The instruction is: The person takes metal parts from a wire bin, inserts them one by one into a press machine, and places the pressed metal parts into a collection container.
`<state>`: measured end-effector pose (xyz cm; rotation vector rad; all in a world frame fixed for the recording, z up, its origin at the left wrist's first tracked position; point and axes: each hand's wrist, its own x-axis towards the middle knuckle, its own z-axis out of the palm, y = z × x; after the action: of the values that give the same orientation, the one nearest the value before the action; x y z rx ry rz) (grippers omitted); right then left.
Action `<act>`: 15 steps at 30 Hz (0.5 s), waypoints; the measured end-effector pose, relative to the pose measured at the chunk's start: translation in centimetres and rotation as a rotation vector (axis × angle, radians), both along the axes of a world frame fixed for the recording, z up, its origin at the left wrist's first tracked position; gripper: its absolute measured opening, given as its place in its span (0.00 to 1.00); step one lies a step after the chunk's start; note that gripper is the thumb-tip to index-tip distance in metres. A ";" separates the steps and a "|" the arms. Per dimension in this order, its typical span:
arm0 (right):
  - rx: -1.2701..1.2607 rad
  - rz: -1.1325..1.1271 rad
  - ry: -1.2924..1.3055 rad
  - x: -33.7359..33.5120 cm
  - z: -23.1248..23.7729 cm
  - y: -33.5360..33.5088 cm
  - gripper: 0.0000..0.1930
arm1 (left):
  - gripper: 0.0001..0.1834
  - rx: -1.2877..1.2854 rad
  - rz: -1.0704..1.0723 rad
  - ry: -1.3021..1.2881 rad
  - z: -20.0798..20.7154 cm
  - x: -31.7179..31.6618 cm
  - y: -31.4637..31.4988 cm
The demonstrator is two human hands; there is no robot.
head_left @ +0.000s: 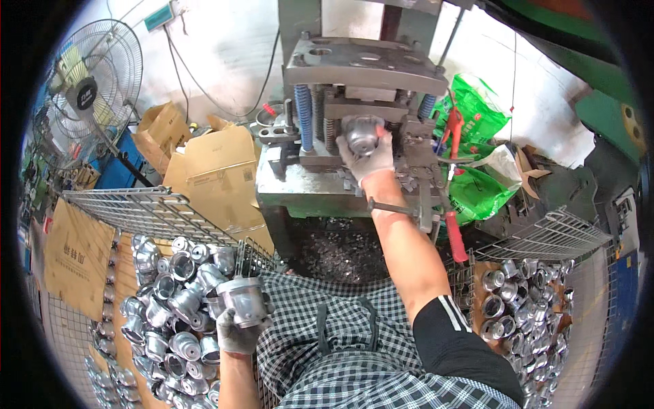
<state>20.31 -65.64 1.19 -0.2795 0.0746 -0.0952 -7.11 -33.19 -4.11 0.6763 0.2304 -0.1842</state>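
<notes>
- Metal cup [363, 140]: 1 o'clock, at the press [364, 68]; my right hand [371, 162] has fingers clamped on it.
- Second cup [245, 300]: 7 o'clock, my left hand [236, 335] gripping it.
- Cardboard sheet [78, 259], 9 o'clock: dark printed characters.
- Fan [86, 94], 10 o'clock: pale hub lettering.

A silver stepped metal housing [363, 138], slightly blurred, is far, just right of centre, its narrower round end facing near. A silver flanged metal cup [244, 304] is near left, slightly tilted, rim uppermost.
</notes>
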 end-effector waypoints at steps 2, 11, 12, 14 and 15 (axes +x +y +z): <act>-0.114 0.142 0.095 -2.6 -3.7 -3.5 0.25 | 0.39 -0.006 -0.119 -0.015 -0.5 1.5 -1.1; -0.890 -0.494 0.941 -44.7 -18.1 -18.9 0.30 | 0.39 -0.087 -0.608 -0.415 -1.1 8.7 -5.9; -0.534 -0.847 1.067 -50.1 -16.1 -19.7 0.25 | 0.37 0.767 -0.335 -0.548 -6.0 13.4 -1.3; -0.185 -1.151 1.265 -64.0 -20.0 -22.6 0.24 | 0.34 -0.229 -1.081 -0.352 -2.5 14.3 -7.7; -0.011 -1.417 1.273 -69.7 -21.7 -22.4 0.20 | 0.34 -0.231 -1.130 -0.353 -3.0 15.6 -8.8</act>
<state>-49.43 -88.08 -20.48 -0.2124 1.5414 -1.3193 8.48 -42.02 -7.11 0.5322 -0.5358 -1.1407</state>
